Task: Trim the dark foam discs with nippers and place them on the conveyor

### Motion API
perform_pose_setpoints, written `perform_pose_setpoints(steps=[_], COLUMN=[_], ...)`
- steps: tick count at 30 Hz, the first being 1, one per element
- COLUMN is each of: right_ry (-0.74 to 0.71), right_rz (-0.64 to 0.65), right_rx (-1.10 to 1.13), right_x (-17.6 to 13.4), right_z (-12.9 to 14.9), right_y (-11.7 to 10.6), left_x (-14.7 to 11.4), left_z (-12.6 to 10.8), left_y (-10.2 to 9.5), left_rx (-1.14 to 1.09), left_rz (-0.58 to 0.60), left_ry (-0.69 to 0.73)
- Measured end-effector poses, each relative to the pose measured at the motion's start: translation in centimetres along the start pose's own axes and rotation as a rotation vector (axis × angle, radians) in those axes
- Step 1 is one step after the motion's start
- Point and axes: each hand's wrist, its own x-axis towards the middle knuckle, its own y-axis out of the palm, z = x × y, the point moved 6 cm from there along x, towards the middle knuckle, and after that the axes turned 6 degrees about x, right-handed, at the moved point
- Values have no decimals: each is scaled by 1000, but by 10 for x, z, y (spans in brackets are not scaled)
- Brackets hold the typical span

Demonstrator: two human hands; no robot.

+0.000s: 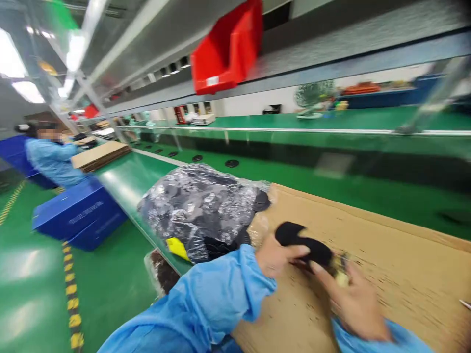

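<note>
My left hand (pixel 275 257) pinches a flat, curved black piece (pixel 314 249) with a notch in its far edge, thumb lying over it. My right hand (pixel 355 301) has its thumb at the near edge of that piece. Between its thumb and fingers is a small pale-yellow tool (pixel 343 277) with a dark metallic tip, blurred so its kind is unclear. Both hands are above a cardboard sheet (pixel 397 264) strewn with small dark scraps. Left of my left hand lies a clear plastic bag (pixel 206 201) full of similar black pieces.
A red bin (pixel 226 54) hangs from the overhead shelf. Blue boxes (pixel 79 213) stand on the floor to the left, near a person in blue (pixel 55 154). Round black parts (pixel 231 163) lie along the green conveyor (pixel 279 174). A pointed metal object (pixel 465 304) is at far right.
</note>
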Motion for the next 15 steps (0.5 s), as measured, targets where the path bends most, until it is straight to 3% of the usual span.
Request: perform_pose_setpoints(steps=[2, 6, 11, 15], right_ry=[1, -9, 34, 17], right_rz=[58, -42, -89, -101], right_rx=[53, 222, 326, 263], right_x=[-3, -2, -5, -5], right_z=[7, 17, 18, 18], right_y=[8, 7, 2, -1], left_x=[1, -1, -9, -9], left_z=[6, 13, 14, 13], left_y=[-1, 0, 7, 6], left_rx=[-7, 69, 187, 162], left_rz=[-37, -16, 29, 20], left_ry=[-71, -126, -85, -79])
